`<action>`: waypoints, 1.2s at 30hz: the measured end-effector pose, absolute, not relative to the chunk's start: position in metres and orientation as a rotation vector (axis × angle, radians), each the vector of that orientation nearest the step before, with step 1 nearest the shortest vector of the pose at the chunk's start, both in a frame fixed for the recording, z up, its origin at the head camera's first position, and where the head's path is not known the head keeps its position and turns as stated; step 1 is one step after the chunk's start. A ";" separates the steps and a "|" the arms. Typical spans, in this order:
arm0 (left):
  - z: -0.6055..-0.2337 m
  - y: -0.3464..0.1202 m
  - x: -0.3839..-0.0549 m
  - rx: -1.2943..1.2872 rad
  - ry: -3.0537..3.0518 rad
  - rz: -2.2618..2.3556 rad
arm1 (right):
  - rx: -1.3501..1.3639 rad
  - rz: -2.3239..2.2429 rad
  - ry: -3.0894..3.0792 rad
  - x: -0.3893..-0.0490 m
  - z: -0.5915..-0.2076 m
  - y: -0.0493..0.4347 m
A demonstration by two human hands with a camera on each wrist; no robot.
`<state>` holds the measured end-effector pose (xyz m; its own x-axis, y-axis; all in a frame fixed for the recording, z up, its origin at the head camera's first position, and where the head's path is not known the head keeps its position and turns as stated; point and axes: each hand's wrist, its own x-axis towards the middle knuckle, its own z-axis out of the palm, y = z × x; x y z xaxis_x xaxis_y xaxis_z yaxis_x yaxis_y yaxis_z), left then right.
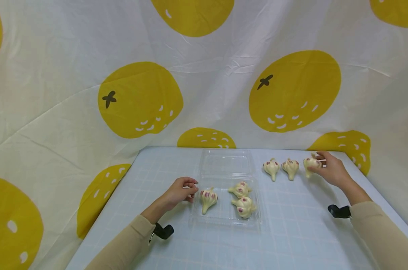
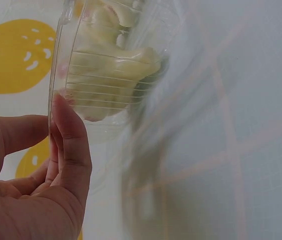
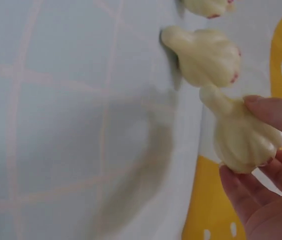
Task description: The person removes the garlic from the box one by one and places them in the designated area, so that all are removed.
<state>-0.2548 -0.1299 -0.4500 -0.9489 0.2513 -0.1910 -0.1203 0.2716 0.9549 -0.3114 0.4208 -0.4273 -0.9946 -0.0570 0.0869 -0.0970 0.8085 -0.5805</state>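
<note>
Now right hand (image 1: pixel 333 170) pinches cream-and-purple garlic bulb (image 1: pixel 310 163), neck toward worktop (image 1: pixel 291 232) near edge; only left-wrist view shows left hand (image 1: pixel 179 192) pinching clear plastic box (image 1: pixel 222 214).

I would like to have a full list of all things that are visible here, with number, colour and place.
Garlic bulbs: six, cream with purplish marks; three in the container, two on the tablecloth, one in the right hand
Container: one, clear, on the tablecloth; hinged lid open at the far side
Tablecloth: one, pale blue, gridded, below everything
Backdrop: one, white with yellow fruit prints, behind
Wrist cameras: two, black, one per wrist
Sleeves: two, beige, on the forearms
Hands: two, bare; left hand pinching the container's rim, right pinching garlic
</note>
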 end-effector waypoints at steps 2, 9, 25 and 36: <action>-0.450 -0.130 -0.254 0.122 2.241 1.728 | 0.117 0.928 -2.939 -0.313 -0.431 0.425; -0.452 -0.132 -0.256 0.133 2.229 1.725 | 0.097 0.923 -2.957 -0.322 -0.448 0.435; -0.450 -0.131 -0.254 0.113 2.241 1.708 | 0.056 0.998 -2.975 -0.333 -0.465 0.434; -0.450 -0.131 -0.254 0.128 2.239 1.717 | -0.011 1.082 -2.986 -0.334 -0.471 0.436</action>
